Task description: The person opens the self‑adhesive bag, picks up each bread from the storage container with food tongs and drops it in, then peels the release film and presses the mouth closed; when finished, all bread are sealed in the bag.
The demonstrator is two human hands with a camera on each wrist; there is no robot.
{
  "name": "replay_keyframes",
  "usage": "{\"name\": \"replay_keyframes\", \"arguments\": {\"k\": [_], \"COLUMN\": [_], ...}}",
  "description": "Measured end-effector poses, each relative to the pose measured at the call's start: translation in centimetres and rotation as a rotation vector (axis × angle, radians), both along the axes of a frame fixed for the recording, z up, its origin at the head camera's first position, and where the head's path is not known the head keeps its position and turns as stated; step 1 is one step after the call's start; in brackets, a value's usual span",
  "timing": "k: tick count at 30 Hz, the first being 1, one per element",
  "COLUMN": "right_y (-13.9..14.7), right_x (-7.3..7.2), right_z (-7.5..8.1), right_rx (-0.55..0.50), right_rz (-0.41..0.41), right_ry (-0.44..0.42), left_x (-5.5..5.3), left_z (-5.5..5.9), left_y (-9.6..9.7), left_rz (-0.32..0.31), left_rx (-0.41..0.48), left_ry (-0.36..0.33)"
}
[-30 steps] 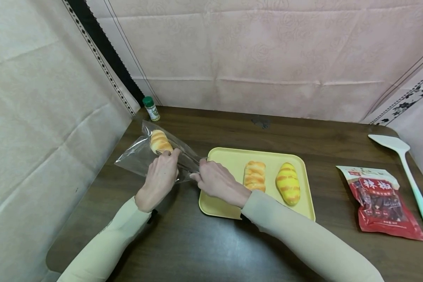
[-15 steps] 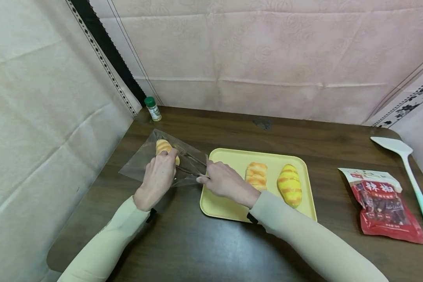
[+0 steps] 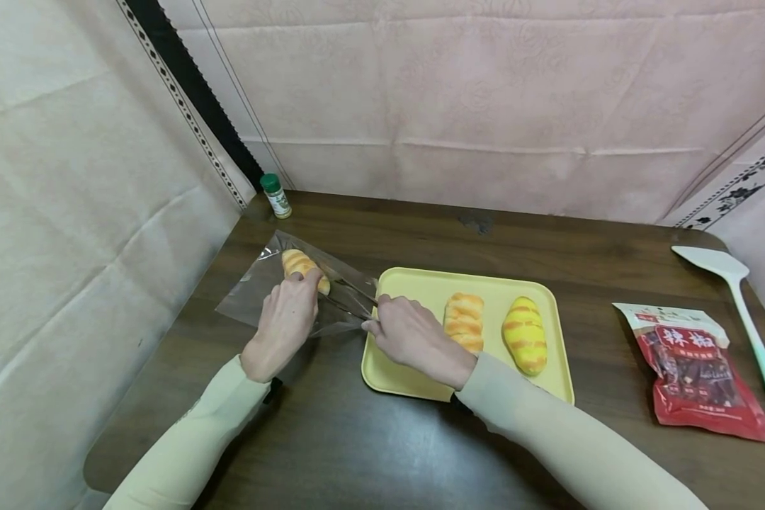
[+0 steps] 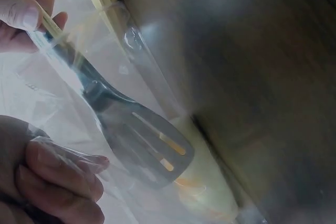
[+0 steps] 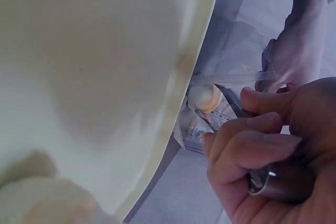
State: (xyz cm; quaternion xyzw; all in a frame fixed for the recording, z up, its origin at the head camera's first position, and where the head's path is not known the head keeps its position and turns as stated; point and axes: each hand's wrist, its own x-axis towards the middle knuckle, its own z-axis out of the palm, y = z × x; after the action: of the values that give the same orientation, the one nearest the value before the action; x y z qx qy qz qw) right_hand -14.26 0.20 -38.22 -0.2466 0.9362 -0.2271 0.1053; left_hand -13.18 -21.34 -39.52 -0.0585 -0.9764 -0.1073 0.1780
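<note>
The right hand (image 3: 421,333) grips metal tongs (image 4: 115,129) over the left edge of a yellow tray (image 3: 389,379), which bears two loaves (image 3: 525,336); the left hand (image 3: 287,315) pinches a clear bag (image 3: 251,294); inside it lies a bread roll (image 3: 297,261), the tongs reaching to it, whether clamped I cannot tell; farthest stands a green-capped bottle (image 3: 276,196).

"How's the light?"
"Bright from the head: a pale sheen on the bench (image 3: 408,464), soft shadow beneath the right sleeve (image 3: 548,421)."
"And the wrists?"
"Left is hazy, glints on the plastic bag (image 4: 125,72); right runs bluish, the corner bread (image 5: 58,203) blurred."
</note>
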Motion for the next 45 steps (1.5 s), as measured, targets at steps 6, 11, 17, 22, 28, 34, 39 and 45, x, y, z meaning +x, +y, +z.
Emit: {"name": "replay_keyframes", "arguments": {"k": [6, 11, 17, 22, 28, 34, 39, 45], "right_y": [-0.1, -0.2, -0.2, -0.3, -0.8, -0.9, -0.3, 1.6], "right_x": [-0.1, 0.2, 0.4, 0.3, -0.6, -1.4, -0.3, 1.2], "right_z": [-0.2, -0.2, -0.4, -0.5, -1.8, -2.8, -0.8, -0.4], "right_rx": [0.005, 0.01, 0.016, 0.015, -0.015, -0.011, 0.001, 0.008], "right_rz": [0.02, 0.0, -0.009, -0.013, 0.012, 0.014, -0.023, -0.033], "right_ry": [0.042, -0.021, 0.04, 0.073, 0.076, 0.031, -0.017, 0.016], "left_x": [0.0, 0.0, 0.1, 0.1, 0.1, 0.0, 0.3, 0.4], "left_z": [0.2, 0.3, 0.3, 0.2, 0.2, 0.3, 0.6, 0.9], "left_y": [0.1, 0.0, 0.1, 0.1, 0.1, 0.1, 0.2, 0.3], "left_rz": [-0.021, -0.026, -0.027, -0.031, -0.042, -0.008, 0.005, 0.008], "left_rx": [-0.008, 0.006, 0.016, 0.015, 0.037, 0.03, 0.015, 0.043], "left_ry": [0.004, -0.004, 0.0, 0.013, 0.011, 0.0, -0.02, -0.011]}}
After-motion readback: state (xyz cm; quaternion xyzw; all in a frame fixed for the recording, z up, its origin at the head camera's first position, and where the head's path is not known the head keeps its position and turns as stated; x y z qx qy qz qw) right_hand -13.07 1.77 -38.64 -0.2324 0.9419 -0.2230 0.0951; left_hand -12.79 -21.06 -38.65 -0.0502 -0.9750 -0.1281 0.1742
